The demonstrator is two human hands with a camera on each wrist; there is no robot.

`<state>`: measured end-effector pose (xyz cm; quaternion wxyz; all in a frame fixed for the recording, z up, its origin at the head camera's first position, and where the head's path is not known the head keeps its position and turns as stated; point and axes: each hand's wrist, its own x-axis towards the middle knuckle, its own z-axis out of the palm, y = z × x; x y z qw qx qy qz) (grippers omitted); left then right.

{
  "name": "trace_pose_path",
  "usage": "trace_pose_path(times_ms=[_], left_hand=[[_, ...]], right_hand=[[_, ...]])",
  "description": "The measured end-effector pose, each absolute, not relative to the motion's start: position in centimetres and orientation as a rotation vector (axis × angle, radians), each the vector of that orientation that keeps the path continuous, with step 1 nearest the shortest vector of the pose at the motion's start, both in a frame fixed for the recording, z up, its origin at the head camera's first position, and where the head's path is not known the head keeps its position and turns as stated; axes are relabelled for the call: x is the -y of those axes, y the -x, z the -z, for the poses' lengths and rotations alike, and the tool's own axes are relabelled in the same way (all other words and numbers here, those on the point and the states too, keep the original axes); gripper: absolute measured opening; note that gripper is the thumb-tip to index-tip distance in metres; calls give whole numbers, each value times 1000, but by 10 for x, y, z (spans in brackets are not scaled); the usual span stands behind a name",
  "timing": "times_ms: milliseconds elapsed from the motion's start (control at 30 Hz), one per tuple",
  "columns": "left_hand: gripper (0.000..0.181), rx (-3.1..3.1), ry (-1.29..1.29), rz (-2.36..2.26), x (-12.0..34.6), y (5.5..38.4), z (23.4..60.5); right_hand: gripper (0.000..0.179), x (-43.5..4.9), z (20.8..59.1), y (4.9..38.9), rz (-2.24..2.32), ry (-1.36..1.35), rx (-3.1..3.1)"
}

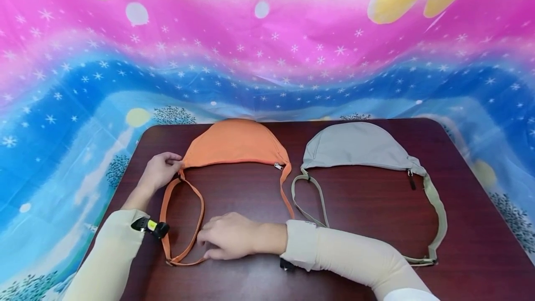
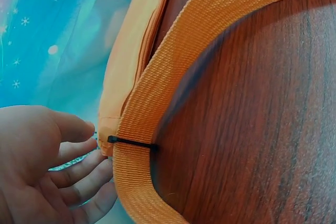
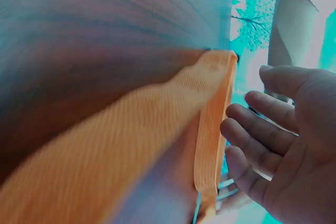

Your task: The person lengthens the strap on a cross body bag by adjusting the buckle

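An orange bag (image 1: 236, 143), curved like a waist bag, lies near the table's far edge with its zipper side toward me. At its left end is my left hand (image 1: 160, 171); in the left wrist view, the thumb and loosely bent fingers (image 2: 86, 177) are right at the bag's corner, beside a black tie on the webbing. The orange strap (image 1: 166, 199) runs from that corner in a loop toward me. My right hand (image 1: 230, 236) hovers by the loop's near right side. Its fingers (image 3: 257, 129) are spread and relaxed beside the strap in the right wrist view, gripping nothing.
A light grey bag (image 1: 355, 145) of the same shape lies to the right, its greenish strap (image 1: 439, 217) curving toward me. Both rest on a dark reddish wooden table (image 1: 368, 199). A pink and blue printed cloth (image 1: 259, 68) hangs behind and around it.
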<state>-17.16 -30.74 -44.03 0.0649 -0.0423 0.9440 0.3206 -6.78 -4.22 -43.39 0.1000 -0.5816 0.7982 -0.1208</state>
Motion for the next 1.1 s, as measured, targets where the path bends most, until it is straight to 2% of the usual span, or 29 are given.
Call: trace_pose_path(times_ms=[167, 367, 767, 1100], left_hand=[[38, -2875, 59, -977, 306, 169, 435], [44, -2880, -131, -961, 293, 165, 422], [62, -2856, -550, -828, 234, 152, 403], [63, -2860, -922, -677, 158, 143, 392]], right_hand=[[41, 14, 425, 77, 536, 1685, -2294], [54, -23, 411, 82, 671, 1624, -2251], [59, -119, 406, 76, 696, 1437, -2394], [61, -201, 407, 58, 661, 1213, -2577]])
